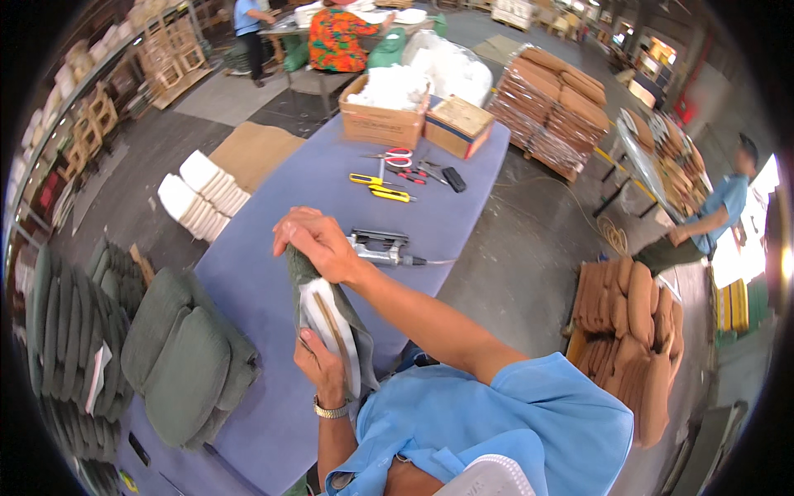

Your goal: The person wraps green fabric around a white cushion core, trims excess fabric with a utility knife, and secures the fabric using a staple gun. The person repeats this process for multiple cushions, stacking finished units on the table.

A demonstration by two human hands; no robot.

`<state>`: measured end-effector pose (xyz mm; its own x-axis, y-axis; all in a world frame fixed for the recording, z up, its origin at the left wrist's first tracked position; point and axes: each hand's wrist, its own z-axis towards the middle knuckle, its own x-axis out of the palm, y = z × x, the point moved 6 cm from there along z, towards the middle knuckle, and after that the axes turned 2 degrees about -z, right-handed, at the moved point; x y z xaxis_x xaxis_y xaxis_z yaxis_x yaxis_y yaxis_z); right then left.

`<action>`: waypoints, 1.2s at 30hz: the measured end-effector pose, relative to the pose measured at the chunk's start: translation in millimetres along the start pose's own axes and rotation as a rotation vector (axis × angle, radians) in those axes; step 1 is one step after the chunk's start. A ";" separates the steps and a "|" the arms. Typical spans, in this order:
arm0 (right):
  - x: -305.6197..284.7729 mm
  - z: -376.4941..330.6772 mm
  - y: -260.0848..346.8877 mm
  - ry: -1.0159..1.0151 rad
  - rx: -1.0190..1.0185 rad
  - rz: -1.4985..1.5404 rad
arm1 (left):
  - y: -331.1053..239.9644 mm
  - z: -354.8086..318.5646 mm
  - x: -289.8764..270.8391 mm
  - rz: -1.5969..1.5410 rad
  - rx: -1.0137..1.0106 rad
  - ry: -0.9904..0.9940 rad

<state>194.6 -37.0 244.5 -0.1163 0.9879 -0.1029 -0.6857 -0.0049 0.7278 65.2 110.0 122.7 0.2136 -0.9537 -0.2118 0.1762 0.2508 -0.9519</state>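
Note:
A dark green cushion (362, 347) is held on edge over the blue-covered table (252, 289), close to my body. Along its open side, white padding (313, 307) and a narrow brown strip (332, 318) show. My left hand (321, 360), with a metal-band watch at the wrist, pinches the near part of the cushion's edge. Reaching across from the right, my right hand (318, 241) is closed over its far end, the fingertips partly hidden. Just right of that hand lies a metal staple gun (379, 246) with a hose.
Several green cushions (186, 372) lie at the table's left, with more stacked beyond. Scissors (399, 157), yellow-handled tools (389, 193) and pliers (432, 171) lie farther back, before a carton (383, 120) of white stuffing. Brown cushions (633, 331) are piled at right, near a person.

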 end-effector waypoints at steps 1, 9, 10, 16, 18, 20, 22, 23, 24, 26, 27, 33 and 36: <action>4.8 13.2 -5.6 0.010 0.044 0.007 | -9.2 9.0 -1.9 0.011 0.021 -0.055; 49.4 79.1 -151.3 0.011 0.415 0.075 | -28.0 106.4 3.4 -0.133 -0.109 -0.149; 61.7 74.5 -188.0 0.049 0.455 0.046 | -8.7 114.5 9.6 -0.192 -0.192 -0.181; 79.6 -14.2 -324.9 0.117 0.811 0.290 | 126.6 145.7 26.0 0.111 -0.435 -0.325; 82.9 -4.6 -294.3 0.253 0.856 0.343 | 108.5 143.0 19.5 0.171 -0.539 -0.327; 80.6 12.0 -297.1 0.293 0.714 0.322 | 105.3 148.8 27.2 0.227 -0.587 -0.297; 78.9 23.9 -292.5 0.376 0.657 0.214 | 104.9 140.8 32.9 0.312 -0.603 -0.298; 79.2 30.9 -296.1 0.443 0.609 0.141 | 103.4 144.3 42.5 0.318 -0.623 -0.303; 77.8 37.5 -299.9 0.489 0.567 0.063 | 99.2 149.5 54.9 0.325 -0.643 -0.305; 75.3 53.0 -294.0 0.586 0.484 -0.091 | 87.1 161.1 79.4 0.264 -0.610 -0.325; 69.5 52.6 -304.7 0.565 0.553 -0.075 | 85.8 168.5 86.8 0.242 -0.533 -0.341; 39.7 40.7 -310.0 0.350 0.771 0.213 | 96.3 202.3 89.0 0.110 -0.338 -0.321; 38.9 39.0 -304.7 0.279 0.806 0.123 | 101.0 222.9 92.0 0.109 -0.301 -0.344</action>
<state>427.1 9.0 45.1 -0.4015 0.9126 -0.0775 0.0505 0.1065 0.9930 316.9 84.6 56.4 0.5301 -0.8016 -0.2765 -0.1403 0.2387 -0.9609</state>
